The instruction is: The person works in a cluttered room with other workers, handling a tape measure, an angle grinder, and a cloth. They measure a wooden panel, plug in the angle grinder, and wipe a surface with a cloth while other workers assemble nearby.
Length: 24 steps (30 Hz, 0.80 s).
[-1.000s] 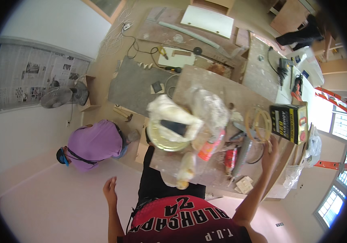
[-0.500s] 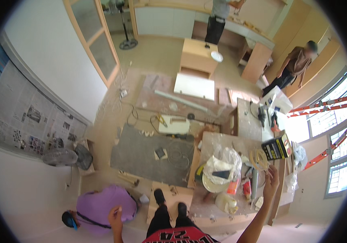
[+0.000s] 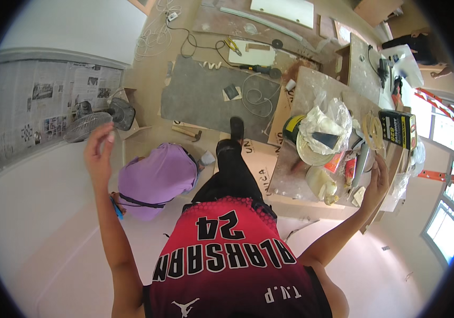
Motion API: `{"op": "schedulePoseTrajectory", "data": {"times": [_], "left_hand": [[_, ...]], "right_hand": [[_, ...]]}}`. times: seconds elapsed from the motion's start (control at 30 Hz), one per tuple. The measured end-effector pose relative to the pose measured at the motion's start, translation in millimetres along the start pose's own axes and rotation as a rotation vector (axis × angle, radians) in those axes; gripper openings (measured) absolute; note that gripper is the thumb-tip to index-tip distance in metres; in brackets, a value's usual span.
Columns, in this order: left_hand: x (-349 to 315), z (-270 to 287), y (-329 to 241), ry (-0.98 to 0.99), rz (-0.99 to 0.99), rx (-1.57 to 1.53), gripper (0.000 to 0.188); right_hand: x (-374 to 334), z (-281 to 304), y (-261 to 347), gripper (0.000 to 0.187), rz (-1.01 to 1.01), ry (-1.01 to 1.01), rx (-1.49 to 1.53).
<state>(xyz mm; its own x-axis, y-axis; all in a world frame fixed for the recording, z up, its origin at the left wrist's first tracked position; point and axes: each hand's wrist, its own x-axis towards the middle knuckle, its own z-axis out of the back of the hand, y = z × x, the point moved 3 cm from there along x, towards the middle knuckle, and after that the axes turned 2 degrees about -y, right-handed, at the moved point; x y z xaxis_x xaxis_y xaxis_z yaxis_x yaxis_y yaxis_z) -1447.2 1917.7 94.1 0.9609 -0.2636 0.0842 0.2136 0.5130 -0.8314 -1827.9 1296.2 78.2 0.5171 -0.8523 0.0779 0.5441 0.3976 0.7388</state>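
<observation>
My left hand (image 3: 99, 151) is raised in the air at the left, its fingers loosely apart and holding nothing. In the view it overlaps the edge of a grey fan (image 3: 90, 127). My right hand (image 3: 377, 184) is over the right side of a cluttered worktable (image 3: 285, 177), fingers apart. Its fingertips come close to a pale coiled strip (image 3: 373, 130); whether they touch it I cannot tell. Around that hand are a grey tube (image 3: 361, 165), a red bottle (image 3: 350, 169), a black and yellow box (image 3: 398, 129) and crumpled clear plastic (image 3: 338, 117).
A person in a purple top (image 3: 158, 177) is crouched at my lower left, beside a hammer (image 3: 189, 132). Ahead, a grey board (image 3: 200, 93) lies on the floor with a power tool (image 3: 261, 70) and cords. An orange ladder (image 3: 436, 175) stands at the right.
My view has tilted down and shifted, so the room's far end has left it. My left hand has risen, and one foot has stepped ahead. The coiled strip remains beside the box.
</observation>
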Motion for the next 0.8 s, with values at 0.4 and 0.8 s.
{"op": "schedulePoseTrajectory", "data": {"times": [0.4,0.8], "left_hand": [[11.6,-239.6,43.6,1.07,-0.103,0.142,0.03],[94.9,-357.0,123.0,1.767,-0.332,0.173,0.043]], "right_hand": [[-11.0,16.6,35.0,0.03,-0.269,-0.167,-0.084],[60.8,-102.0,224.3,0.034,-0.101,-0.068,-0.161]]}}
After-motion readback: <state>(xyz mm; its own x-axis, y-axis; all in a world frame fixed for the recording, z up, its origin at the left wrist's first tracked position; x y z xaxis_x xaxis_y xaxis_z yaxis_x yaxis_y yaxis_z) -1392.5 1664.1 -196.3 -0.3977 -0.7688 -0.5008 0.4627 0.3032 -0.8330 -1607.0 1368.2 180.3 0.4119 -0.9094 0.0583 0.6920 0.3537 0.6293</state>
